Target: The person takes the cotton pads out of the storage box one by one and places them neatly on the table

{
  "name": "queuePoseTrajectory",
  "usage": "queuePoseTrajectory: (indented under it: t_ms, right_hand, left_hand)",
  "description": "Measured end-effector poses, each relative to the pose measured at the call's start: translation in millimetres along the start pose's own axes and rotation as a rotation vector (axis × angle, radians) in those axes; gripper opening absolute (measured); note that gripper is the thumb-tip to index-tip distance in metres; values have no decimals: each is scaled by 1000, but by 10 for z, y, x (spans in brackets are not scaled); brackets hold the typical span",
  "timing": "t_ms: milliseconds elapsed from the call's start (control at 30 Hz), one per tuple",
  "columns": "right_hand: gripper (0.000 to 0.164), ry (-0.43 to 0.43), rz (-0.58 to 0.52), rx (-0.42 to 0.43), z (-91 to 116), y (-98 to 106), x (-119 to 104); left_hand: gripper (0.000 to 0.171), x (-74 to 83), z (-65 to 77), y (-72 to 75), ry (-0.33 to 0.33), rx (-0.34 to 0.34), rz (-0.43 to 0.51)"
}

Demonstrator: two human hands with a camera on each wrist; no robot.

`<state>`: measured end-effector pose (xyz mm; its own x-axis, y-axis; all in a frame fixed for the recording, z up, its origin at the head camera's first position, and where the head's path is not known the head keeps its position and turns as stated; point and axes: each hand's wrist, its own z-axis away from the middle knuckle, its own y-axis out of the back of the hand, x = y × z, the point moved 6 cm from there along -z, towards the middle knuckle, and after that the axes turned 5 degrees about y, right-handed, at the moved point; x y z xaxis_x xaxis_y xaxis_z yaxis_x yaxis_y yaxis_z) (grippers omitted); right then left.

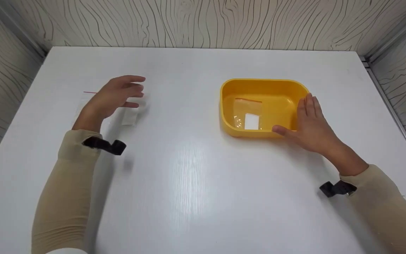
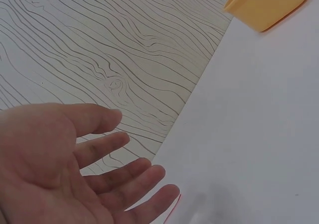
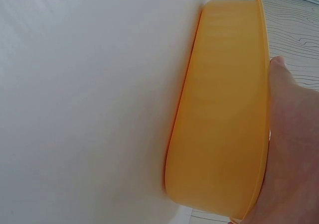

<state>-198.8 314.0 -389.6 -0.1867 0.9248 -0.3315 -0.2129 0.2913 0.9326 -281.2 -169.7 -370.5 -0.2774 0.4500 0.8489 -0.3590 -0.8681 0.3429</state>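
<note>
On the right half of the table sits a yellow plastic box. Inside it lies a small clear zip bag with a red seal line and a white patch. My right hand rests against the box's near right corner, fingers straight along the right side and thumb over the front rim. At left, my left hand hovers with loosely spread fingers over another clear bag, whose red line and white patch show around the hand. The left wrist view shows the left palm holding nothing.
The white table ends at a wood-grain-patterned wall at the back. Similar panels with grey metal edging stand on the left and right sides. A small black wrist camera is strapped over the left sleeve, another over the right.
</note>
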Motion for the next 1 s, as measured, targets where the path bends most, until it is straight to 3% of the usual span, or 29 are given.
queuePoseTrajectory:
  t_ms: [1000]
  right_hand:
    - [125,5,-10,2,3,-2,-1]
  left_hand:
    - [47,146,-23,-164,-66,-91,117]
